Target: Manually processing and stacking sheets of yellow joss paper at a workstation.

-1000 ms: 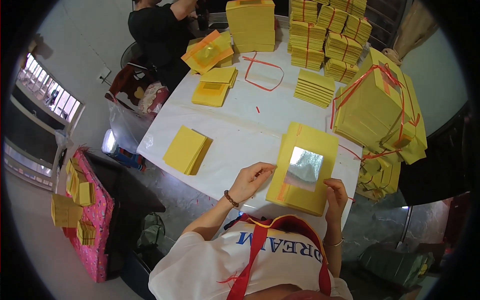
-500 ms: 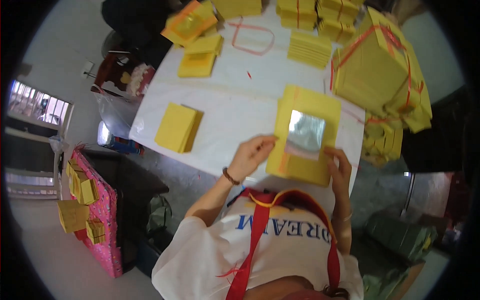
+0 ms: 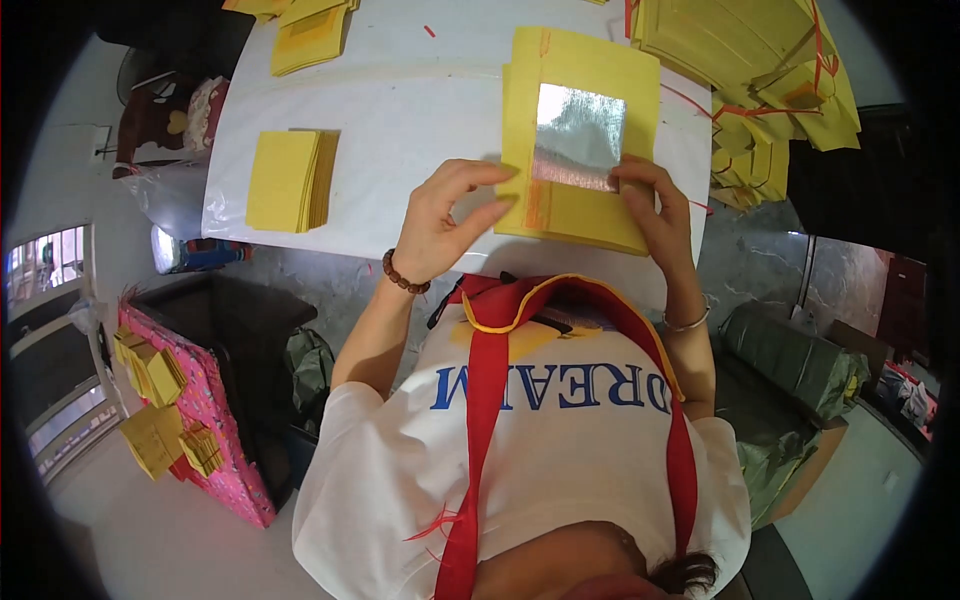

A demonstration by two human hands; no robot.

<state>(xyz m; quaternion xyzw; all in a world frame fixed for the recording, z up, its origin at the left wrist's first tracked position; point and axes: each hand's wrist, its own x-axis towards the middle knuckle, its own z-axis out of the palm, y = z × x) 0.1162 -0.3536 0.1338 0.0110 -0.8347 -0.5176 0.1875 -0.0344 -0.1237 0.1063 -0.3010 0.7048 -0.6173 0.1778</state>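
A stack of yellow paper sheets [image 3: 585,60] lies on the white-covered table in front of me. On its top sheet is a shiny silver foil square [image 3: 580,135], with a faint orange strip down the left side. My left hand [image 3: 445,215] is at the stack's left edge, thumb and forefinger spread apart with nothing between them. At the foil's lower right corner, my right hand [image 3: 658,215] has its bent thumb and forefinger close together on the foil. Whether the foil is loose or stuck down does not show. Farther left sits a neat yellow paper pile [image 3: 285,180].
More yellow paper [image 3: 312,40] lies at the far left. A large yellow bundle tied with red string [image 3: 740,50] stands at the far right. Yellow packets rest on a pink patterned surface [image 3: 220,410] at left. A green wrapped bundle [image 3: 795,360] is at right.
The view has tipped down, so the table sits higher in the picture. My left thumb and forefinger have spread apart. My right fingers have moved from the sheet's right edge onto the foil corner.
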